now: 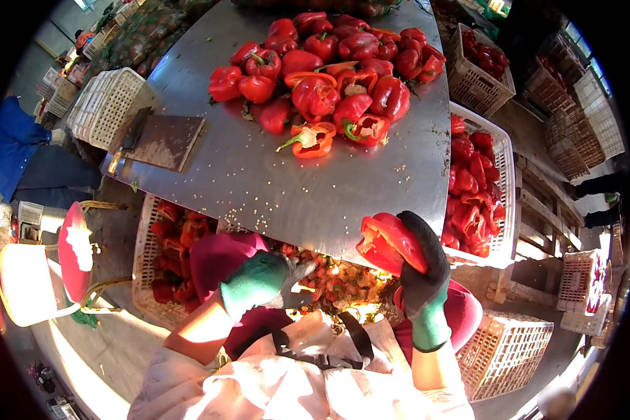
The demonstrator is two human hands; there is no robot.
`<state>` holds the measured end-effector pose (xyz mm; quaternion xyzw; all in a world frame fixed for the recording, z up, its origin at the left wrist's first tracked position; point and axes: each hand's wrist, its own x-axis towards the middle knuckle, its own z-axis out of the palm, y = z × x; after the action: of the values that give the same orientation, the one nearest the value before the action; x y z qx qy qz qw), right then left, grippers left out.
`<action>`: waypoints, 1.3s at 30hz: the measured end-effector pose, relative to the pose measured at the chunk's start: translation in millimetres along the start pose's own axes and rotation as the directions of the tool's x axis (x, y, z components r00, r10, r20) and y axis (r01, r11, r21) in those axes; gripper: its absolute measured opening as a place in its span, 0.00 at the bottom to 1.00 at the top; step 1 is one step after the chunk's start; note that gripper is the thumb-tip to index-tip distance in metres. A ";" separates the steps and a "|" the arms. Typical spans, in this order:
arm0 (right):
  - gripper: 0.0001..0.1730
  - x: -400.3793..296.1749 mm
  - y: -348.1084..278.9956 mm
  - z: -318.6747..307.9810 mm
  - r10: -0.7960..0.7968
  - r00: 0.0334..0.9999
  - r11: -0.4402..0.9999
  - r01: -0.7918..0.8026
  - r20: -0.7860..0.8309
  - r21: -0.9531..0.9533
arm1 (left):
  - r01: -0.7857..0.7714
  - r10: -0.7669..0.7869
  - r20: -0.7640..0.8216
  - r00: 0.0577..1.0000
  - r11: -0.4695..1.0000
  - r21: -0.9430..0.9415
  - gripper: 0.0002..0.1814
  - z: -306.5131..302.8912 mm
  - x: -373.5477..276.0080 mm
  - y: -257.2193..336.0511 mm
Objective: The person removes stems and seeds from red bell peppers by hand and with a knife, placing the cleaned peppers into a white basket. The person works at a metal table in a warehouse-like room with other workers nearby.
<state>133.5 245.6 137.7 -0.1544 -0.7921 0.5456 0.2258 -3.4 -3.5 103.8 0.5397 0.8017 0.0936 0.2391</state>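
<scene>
My right hand [425, 283], in a black and green work glove, grips a cut, opened red bell pepper [391, 241] beside the near right corner of the metal table [315, 194]. My left hand [265, 278], in a green and grey glove, is low in front of the table's near edge, over a heap of pepper cores and stems [341, 283]. A pale stem-like piece shows by its fingers; whether they hold anything is unclear. A pile of red bell peppers [320, 68] lies on the table, with cut halves at its near side. Seeds are scattered on the metal.
A dark board [165, 142] and a dark-bladed knife [136, 127] lie at the table's left edge. Crates of red peppers stand at right [506, 184] and lower left [144, 262]. An upturned crate [509, 357] is at lower right. A person in blue [18, 142] sits far left, near a chair [76, 252].
</scene>
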 end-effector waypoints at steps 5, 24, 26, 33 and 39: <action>0.39 -19.5 4.1 37.7 -0.425 0.845 0.825 0.509 0.323 -0.245 | -0.060 -0.241 -0.410 0.880 0.799 -0.598 0.33 11.9 45.4 26.6; 0.28 -12.6 58.6 -1.3 0.605 0.761 0.261 -0.466 0.233 0.845 | 0.248 -0.402 -0.748 0.529 0.916 -0.316 0.22 -35.4 124.7 -68.3; 0.28 -14.7 77.5 -30.6 0.603 0.790 0.046 -0.174 0.112 0.984 | 0.479 -0.372 -0.776 0.509 0.872 -0.104 0.29 -51.2 160.0 -86.5; 0.31 -20.5 86.6 -31.9 0.251 0.917 0.031 -0.329 0.311 0.944 | 0.364 -0.290 -0.818 0.496 0.925 -0.107 0.28 -29.7 211.0 -151.9; 0.43 -17.1 58.6 38.4 0.374 0.830 0.390 -0.545 0.413 0.743 | 0.323 -0.426 -0.647 0.633 0.904 -0.279 0.31 -24.8 142.5 -82.3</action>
<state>127.7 227.6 68.0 -0.1910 -0.3732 0.9070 0.0390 -126.1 96.0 51.5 0.2683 0.9177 0.2915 -0.0286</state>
